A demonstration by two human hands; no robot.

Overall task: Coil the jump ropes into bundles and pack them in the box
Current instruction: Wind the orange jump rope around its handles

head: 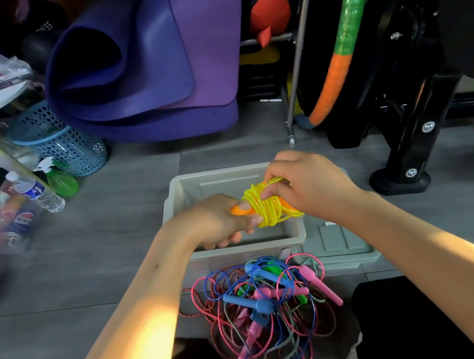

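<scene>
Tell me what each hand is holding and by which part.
Both hold one yellow jump rope above the box. The left hand grips its orange handles; the right hand pinches the cord wound around them.

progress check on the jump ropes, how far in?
Early. Done: nothing visibly packed; the visible part of the box shows no rope. In hand: the yellow rope is wound around its orange handles, held over the box by the left hand and right hand. Left: the tangled pile of ropes (pink, blue, green handles) on the floor, still uncoiled; the lid lies beside the box.
</scene>
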